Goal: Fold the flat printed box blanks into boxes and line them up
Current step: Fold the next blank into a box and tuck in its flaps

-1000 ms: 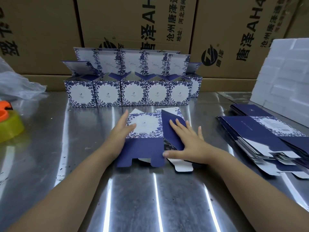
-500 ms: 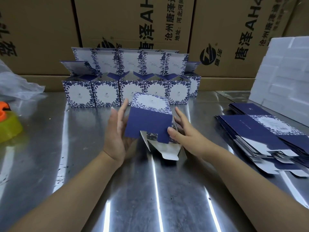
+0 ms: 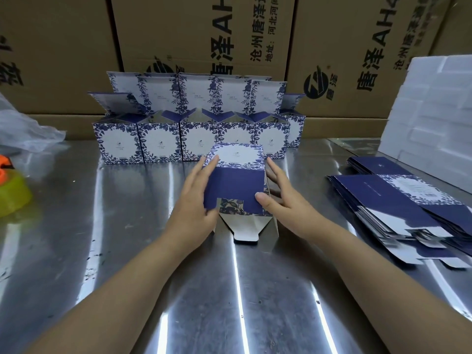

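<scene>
Near the middle of the steel tabletop (image 3: 127,264), just in front of a row of folded boxes (image 3: 158,143), a half-formed box (image 3: 235,182) is pressed between two bare hands. It is laid on its side, navy panel up, with its white bottom flaps left unfolded and spread on the steel toward the near edge. The left hand (image 3: 194,200) is set flat against the box's left side, fingers straight, thumb tucked at the lower front corner. The right hand (image 3: 283,198) is laid along the right side, fingers likewise straight, with its thumb rested on the navy panel's near corner.

The finished boxes, white fronts ringed with blue leaves, are lined up side by side toward the far edge, lids standing open. A stack of flat blanks (image 3: 383,198) is fanned out by the right edge, beside white foam blocks (image 3: 434,118). A clear plastic bag (image 3: 25,129) and an orange-and-yellow tape dispenser (image 3: 11,192) are seen at the left edge. Printed cardboard cartons (image 3: 191,29) are stacked behind.
</scene>
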